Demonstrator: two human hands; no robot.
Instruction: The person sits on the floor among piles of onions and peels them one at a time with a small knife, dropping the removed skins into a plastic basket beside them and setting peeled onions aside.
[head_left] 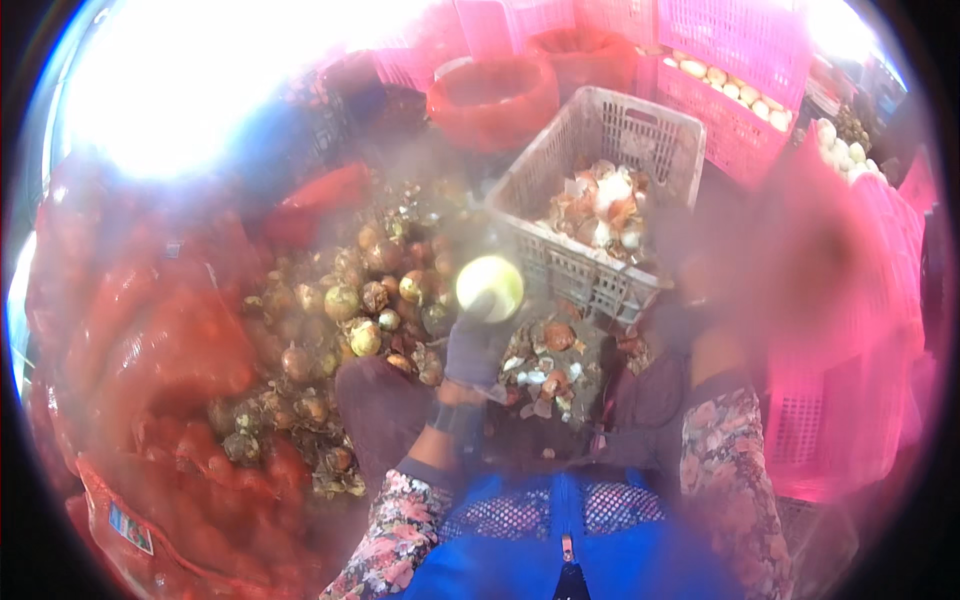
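Observation:
A pale, peeled onion (490, 288) is in my left hand (473, 350), which wears a grey glove and has its fingers closed round the onion's near side. Left of it spreads a heap of unpeeled brown and yellowish onions (341, 303). Just beyond my left hand and to its right stands a grey slatted crate (575, 262), with brown skins and white pieces (606, 208) inside. My right hand (690, 312) is near that crate's right front corner. Haze and blur smear its fingers, so whatever it may hold is hidden. Loose onion skins (550, 362) lie between my knees.
Red mesh sacks (150, 350) fill the left side. Two red-lined tubs (495, 108) stand at the back. A pink crate (715, 110) at the far right holds pale onions, and another pink crate (835, 390) stands beside my right arm. Bright glare covers the upper left.

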